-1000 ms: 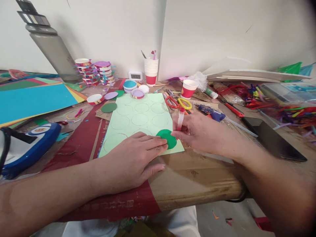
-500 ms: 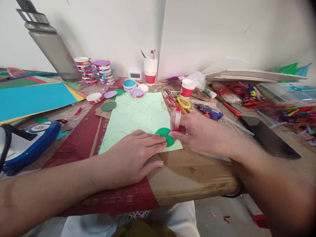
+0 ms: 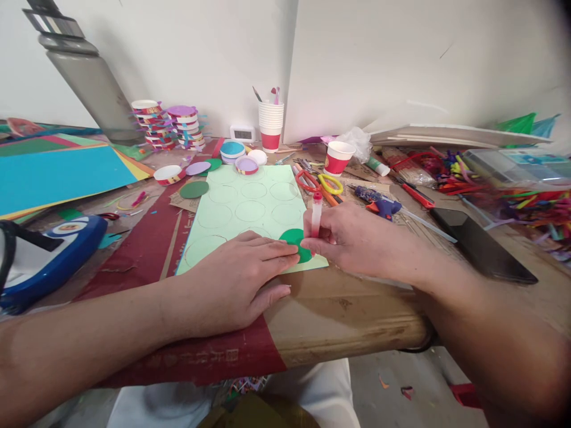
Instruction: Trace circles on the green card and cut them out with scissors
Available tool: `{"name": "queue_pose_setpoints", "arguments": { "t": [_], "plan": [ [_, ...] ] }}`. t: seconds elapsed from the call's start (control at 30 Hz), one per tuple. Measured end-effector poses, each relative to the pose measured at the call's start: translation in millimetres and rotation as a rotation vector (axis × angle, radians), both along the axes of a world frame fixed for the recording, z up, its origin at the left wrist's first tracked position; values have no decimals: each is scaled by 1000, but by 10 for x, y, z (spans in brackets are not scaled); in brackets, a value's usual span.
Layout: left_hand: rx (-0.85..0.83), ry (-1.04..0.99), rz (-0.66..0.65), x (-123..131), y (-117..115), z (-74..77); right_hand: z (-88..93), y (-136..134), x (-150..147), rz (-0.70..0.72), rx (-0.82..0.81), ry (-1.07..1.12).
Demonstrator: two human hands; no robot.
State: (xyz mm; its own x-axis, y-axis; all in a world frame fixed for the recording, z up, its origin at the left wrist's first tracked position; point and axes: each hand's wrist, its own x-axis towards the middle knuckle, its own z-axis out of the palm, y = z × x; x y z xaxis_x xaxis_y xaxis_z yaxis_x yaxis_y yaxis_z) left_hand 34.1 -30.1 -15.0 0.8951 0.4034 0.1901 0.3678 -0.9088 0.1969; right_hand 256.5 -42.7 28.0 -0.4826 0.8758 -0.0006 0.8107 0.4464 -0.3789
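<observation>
A pale green sheet of paper [image 3: 285, 208] lies on the table, with rows of circles drawn on it. At its lower right corner rests a green paper disc [image 3: 292, 238]. My left hand [image 3: 250, 267] lies flat, its fingertips pressing on the disc and the thumb stretched out over the cardboard. In my right hand [image 3: 343, 238] a pen [image 3: 317, 211] with a red cap end and clear barrel stands nearly upright at the disc's right edge. Its tip is hidden behind my fingers.
Scissors with red [image 3: 307, 180] and yellow handles, a paper cup [image 3: 339, 157] and a glue gun [image 3: 379, 202] lie beyond my right hand. A phone [image 3: 484, 244] is at the right. Coloured sheets [image 3: 57, 175] and a blue-and-white object [image 3: 57, 255] stand left.
The pen and my right hand have shifted very slightly along the disc's right edge. My left hand stays on the disc. The whole view has moved a little.
</observation>
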Motion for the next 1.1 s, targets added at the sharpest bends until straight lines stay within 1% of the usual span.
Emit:
{"name": "queue_pose_setpoints", "arguments": {
  "t": [0.17,0.3,0.53,0.7,0.83,0.93,1.1],
  "plan": [
    [-28,-6,19,0,-24,37,-2,-6,0,1,1,0],
    [-28,-4,-15,0,-16,59,3,-19,-12,-1,-12,10],
    [-73,-7,-10,3,9,97,9,-41,-40,-2,-14,9],
    [-109,-32,53,2,-7,112,8,-50,-61,9,-21,25],
    [-130,-32,114,-8,-5,110,-14,-49,-74,11,5,31],
    [-147,1,137,-11,10,117,-41,-45,-77,20,32,49],
    [-171,34,152,-13,30,141,-67,-46,-95,23,26,73]
  ]
}}
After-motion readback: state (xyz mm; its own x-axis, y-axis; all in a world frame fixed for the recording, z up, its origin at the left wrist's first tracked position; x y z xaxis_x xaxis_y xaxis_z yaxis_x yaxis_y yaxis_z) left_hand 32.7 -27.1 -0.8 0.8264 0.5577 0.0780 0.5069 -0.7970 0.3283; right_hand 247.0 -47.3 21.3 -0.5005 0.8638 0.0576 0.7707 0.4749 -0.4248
